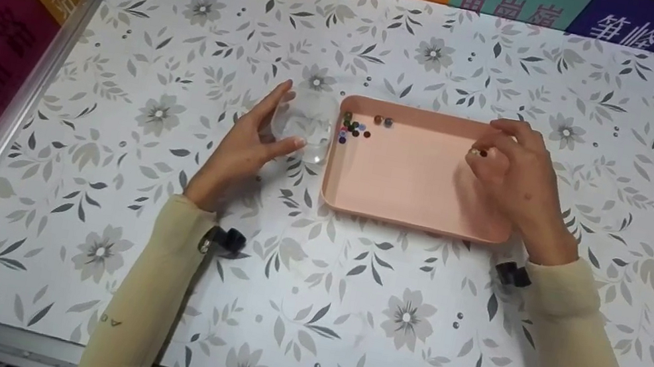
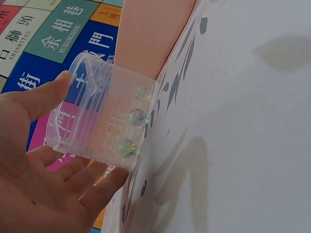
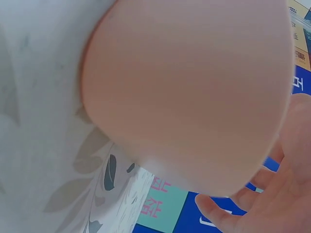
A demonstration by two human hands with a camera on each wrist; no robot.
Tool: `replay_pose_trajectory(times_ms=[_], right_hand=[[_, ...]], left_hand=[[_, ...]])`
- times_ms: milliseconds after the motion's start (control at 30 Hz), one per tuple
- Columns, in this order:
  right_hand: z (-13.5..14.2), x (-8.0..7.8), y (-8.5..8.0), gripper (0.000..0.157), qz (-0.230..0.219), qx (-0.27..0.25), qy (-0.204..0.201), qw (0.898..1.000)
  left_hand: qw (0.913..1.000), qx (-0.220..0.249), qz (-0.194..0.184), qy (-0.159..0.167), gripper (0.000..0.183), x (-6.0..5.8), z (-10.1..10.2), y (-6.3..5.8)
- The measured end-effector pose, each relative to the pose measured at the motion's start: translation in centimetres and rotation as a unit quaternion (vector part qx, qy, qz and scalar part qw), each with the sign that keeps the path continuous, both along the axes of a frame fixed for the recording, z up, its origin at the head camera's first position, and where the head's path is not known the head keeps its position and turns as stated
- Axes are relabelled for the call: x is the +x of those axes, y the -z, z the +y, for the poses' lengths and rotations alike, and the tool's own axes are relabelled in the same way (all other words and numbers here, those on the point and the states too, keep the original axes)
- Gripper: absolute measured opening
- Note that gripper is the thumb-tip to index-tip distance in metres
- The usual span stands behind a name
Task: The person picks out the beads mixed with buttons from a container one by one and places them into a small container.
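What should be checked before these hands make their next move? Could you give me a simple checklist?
1. Left hand holds the clear container: ok, thumb and fingers are round its sides.
2. Marbles inside the container: ok, three show low down through its wall.
3. Pink tray flat on the patterned tabletop: ok.
4. Coloured beads within the tray: ok, those in sight lie toward its far left corner.
5. Right hand has a firm pinch: cannot tell; a small dark thing shows at its fingertips.
6. Gap between container and tray: cannot tell; they are very close.
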State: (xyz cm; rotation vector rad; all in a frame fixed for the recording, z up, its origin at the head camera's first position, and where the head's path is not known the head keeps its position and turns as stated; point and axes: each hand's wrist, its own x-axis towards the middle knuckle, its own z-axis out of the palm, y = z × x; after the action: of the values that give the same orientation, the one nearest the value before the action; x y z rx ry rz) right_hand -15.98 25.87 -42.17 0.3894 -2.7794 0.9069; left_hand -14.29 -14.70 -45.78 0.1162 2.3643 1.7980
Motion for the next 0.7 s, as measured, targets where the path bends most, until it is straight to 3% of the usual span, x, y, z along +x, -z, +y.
replay_pose_trajectory(times_ms=[333, 500, 700], right_hand=[[-0.9, 0.2, -0.3, 0.007, -0.013, -0.017, -0.007, 1.000], [-1.0, 0.3, -0.3, 0.008, -0.010, -0.016, -0.014, 1.000], [-1.3, 0.5, -0.4, 0.010, -0.011, -0.018, -0.015, 1.000]], left_hand=[[1.0000, 0.006, -0.005, -0.003, 0.093, 0.1, 0.1, -0.2], [0.9998, -0.017, 0.004, -0.002, 0.092, 0.1, 0.0, -0.2], [0.9999, -0.005, -0.011, -0.011, 0.092, 0.2, 0.1, -0.2]])
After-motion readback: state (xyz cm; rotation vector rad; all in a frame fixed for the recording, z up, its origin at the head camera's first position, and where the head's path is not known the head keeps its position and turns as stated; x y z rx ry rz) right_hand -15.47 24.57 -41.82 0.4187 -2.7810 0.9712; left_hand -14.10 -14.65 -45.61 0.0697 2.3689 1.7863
